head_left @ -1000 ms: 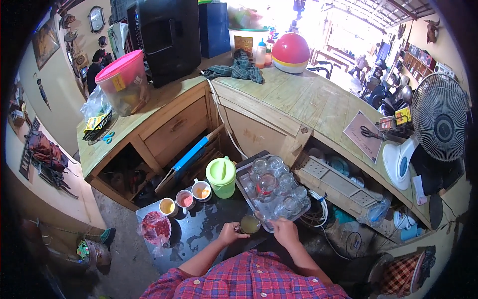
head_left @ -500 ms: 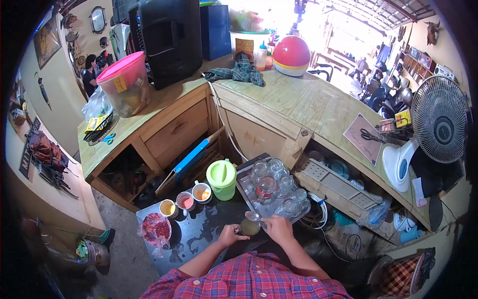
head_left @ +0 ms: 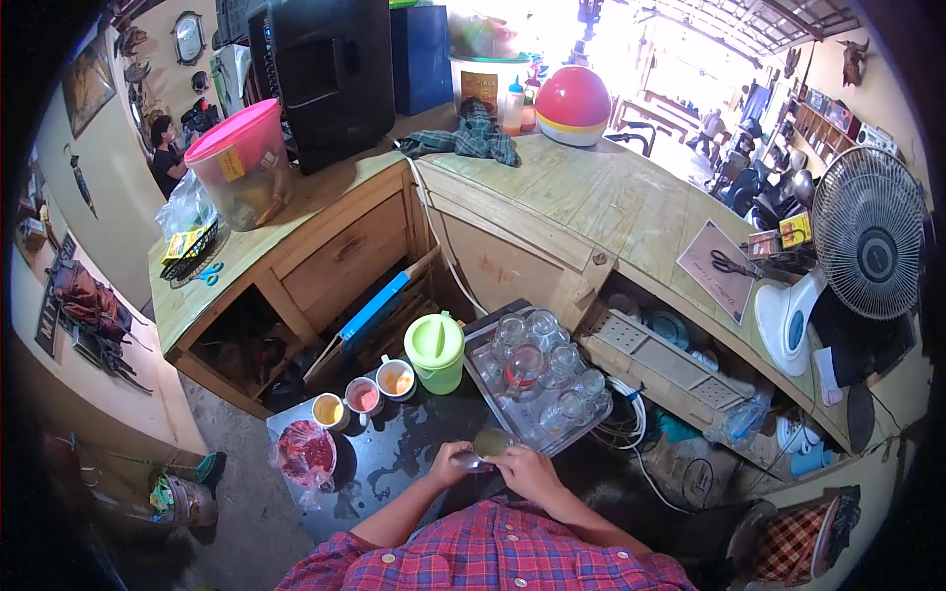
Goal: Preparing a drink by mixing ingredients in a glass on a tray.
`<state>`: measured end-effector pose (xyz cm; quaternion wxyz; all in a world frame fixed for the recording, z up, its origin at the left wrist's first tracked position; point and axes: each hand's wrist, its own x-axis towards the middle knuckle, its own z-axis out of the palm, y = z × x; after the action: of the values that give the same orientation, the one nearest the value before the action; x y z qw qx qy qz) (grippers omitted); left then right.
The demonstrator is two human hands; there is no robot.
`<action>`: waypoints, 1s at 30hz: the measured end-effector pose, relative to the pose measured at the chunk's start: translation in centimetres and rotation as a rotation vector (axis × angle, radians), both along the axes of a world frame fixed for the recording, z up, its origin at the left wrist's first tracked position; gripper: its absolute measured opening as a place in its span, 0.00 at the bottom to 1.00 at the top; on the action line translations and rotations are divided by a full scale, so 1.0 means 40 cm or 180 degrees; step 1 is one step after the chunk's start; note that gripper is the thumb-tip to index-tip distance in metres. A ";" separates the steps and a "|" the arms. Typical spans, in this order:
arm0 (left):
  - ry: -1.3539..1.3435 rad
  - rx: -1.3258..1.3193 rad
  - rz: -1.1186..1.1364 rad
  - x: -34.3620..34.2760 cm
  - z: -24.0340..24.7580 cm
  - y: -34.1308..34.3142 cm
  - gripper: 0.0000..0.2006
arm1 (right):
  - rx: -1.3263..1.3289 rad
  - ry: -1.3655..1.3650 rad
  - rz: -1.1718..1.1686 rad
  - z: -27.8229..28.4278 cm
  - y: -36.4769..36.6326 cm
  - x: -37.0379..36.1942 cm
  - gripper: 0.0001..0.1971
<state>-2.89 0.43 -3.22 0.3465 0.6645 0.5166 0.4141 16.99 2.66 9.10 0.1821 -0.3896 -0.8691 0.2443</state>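
While cups (head_left: 364,396) stand, hands (head_left: 530,475) hold glass (head_left: 492,441) and spoon (head_left: 470,460).

At the grip, the spoon (head_left: 471,461) is shiny metal, the cup (head_left: 492,440) clear glass. Beyond it, the pitcher (head_left: 435,357) looks smooth plastic; beyond and rightward, glossy glass mugs (head_left: 526,364) sit in a metallic-looking tray (head_left: 533,421). Beneath the grip, the tabletop (head_left: 379,445) gleams, smooth and wet; nearer the body, the shirt (head_left: 493,547) is matt cloth.

At six o'clock, a red-and-blue plaid button-up shirt (head_left: 458,552) shows pale round buttons (head_left: 512,539); its sleeves (head_left: 340,559) leave both forearms (head_left: 404,510) bare.
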 end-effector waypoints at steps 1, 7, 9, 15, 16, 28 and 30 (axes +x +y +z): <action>0.0163 0.0328 -0.0028 0.007 0.017 0.002 0.21 | 0.0000 -0.0002 -0.0006 -0.007 0.010 -0.008 0.14; 0.0183 -0.1000 0.0163 0.006 0.068 0.000 0.23 | 0.0032 -0.0183 -0.0970 -0.003 0.066 0.013 0.12; 0.0141 -0.1017 0.0195 -0.001 0.038 -0.005 0.22 | 0.0001 -0.0248 -0.1126 0.018 0.064 0.048 0.10; 0.0082 -0.1076 0.0181 0.006 0.065 0.002 0.20 | -0.0175 -0.0261 -0.0840 0.029 -0.001 0.113 0.09; 0.0038 -0.1110 0.0205 0.004 0.065 -0.001 0.19 | -0.0196 -0.0144 -0.0625 0.027 -0.008 0.108 0.09; 0.0288 -0.1190 0.0138 0.007 0.103 0.000 0.20 | 0.0116 -0.0200 -0.1283 0.023 0.041 0.035 0.09; 0.0119 -0.1139 0.0127 0.007 0.098 -0.002 0.20 | -0.0075 -0.0479 -0.1513 0.044 0.030 0.071 0.09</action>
<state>-2.60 0.37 0.72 0.4413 0.5894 0.6015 0.3099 19.81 3.85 10.88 0.1647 -0.6022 -0.7613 0.1751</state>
